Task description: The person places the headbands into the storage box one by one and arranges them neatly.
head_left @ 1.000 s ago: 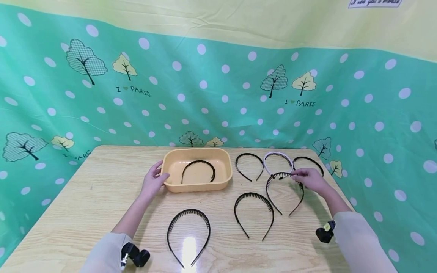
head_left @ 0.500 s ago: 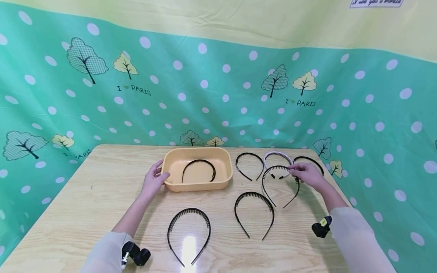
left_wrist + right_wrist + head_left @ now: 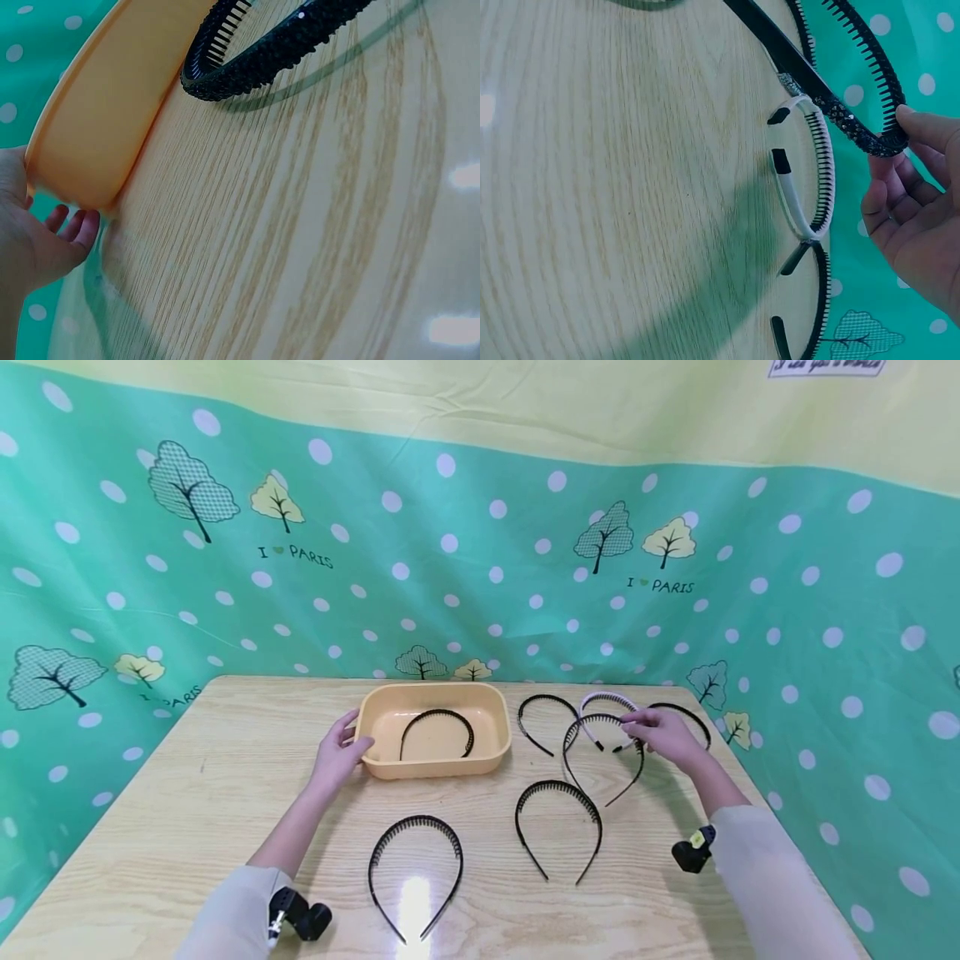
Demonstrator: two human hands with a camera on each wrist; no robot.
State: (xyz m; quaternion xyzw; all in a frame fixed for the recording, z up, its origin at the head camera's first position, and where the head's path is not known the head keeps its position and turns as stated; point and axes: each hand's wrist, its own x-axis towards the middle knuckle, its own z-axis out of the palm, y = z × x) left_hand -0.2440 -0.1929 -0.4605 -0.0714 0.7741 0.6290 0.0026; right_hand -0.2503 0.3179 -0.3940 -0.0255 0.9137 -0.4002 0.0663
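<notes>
- Below and left of your right hand (image 3: 663, 737), in the head view, hangs the black headband (image 3: 566, 755); thumb and fingers pinch it on the right side of its arch, legs spreading toward you.
- Well to that hand's left, your left hand (image 3: 339, 753) grips the near end of the orange tray (image 3: 435, 770), thumb over the rim. One small headband (image 3: 437, 712) lies inside.
- Just beyond the pinch sits the white headband (image 3: 609, 696); nearer you lies the front headband (image 3: 558, 783). One held leg meets its arch from this angle, and touching cannot be told, so a clean lift looks safer than a drag.
- From the left wrist, your fingers curl at the tray's corner while the thumb's hold is hidden. A light, steady grip should do; right of the hand, a textured headband (image 3: 285, 51) might be nudged by a sideways push.
- From the right wrist, your thumb and fingertips close on the glittery arch, comb teeth facing inward. Pinch firmly without bending it, and raise those legs clear of the white headband, left of your fingers.
</notes>
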